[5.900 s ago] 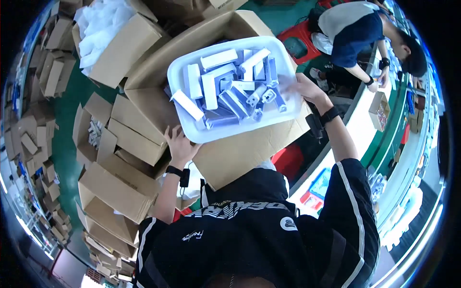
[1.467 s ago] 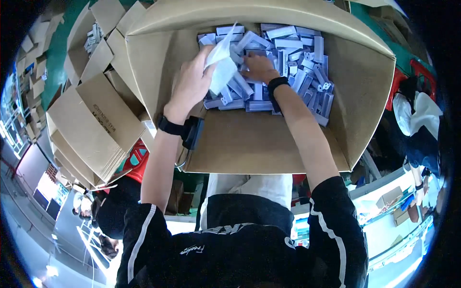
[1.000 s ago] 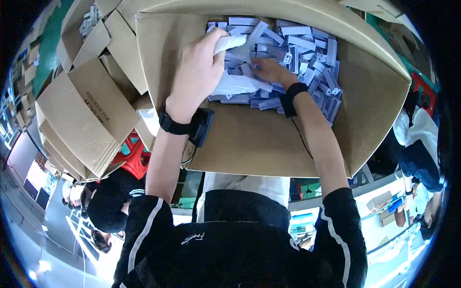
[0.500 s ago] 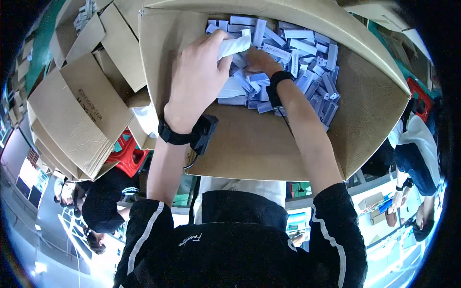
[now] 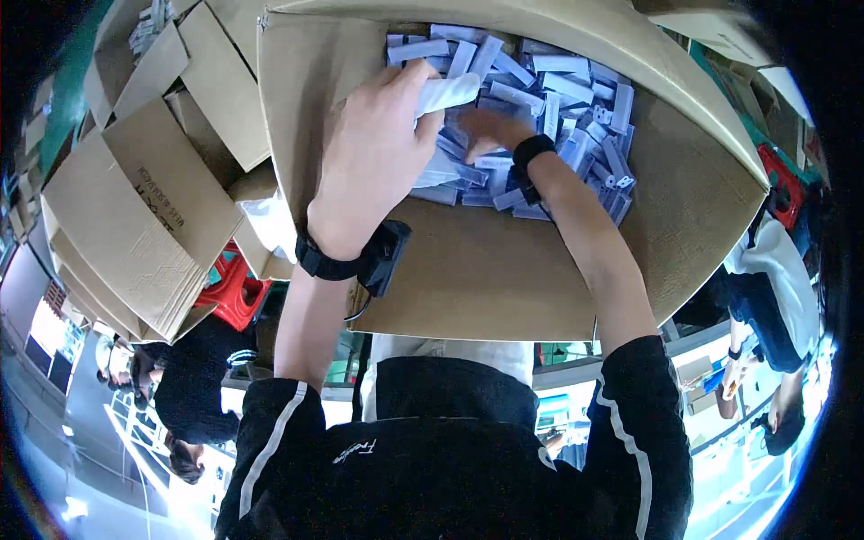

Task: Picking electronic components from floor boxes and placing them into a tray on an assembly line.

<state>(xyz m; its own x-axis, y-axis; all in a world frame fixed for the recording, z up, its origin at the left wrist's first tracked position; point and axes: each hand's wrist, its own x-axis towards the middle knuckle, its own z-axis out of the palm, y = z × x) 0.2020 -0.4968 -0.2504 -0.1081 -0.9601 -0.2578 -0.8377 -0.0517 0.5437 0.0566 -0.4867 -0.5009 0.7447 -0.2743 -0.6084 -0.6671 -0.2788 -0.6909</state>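
My left hand point(image 5: 373, 148) is closed on a folded edge of a thin, whitish plastic bag point(image 5: 447, 93). More of the whitish film shows below that hand, lying against the pile. Under and beyond both hands lie many small, pale grey-white oblong boxes point(image 5: 562, 85), jumbled inside a large open cardboard box point(image 5: 477, 270). Just right of the bag, my right hand point(image 5: 490, 130) is down at the boxes with its fingers pointing left. Motion smears its fingers, so whether it grips one cannot be made out.
Opened cardboard cartons point(image 5: 135, 216) stand to the left, with a red plastic stool point(image 5: 234, 288) beside them. Another red stool point(image 5: 781, 184) is at the right. One person point(image 5: 193, 387) is at the lower left, another point(image 5: 769, 297) at the right edge.
My left hand has shifted slightly down and right with the bag edge. My right hand has drawn back a little toward me, and some small boxes near the bag lie differently.
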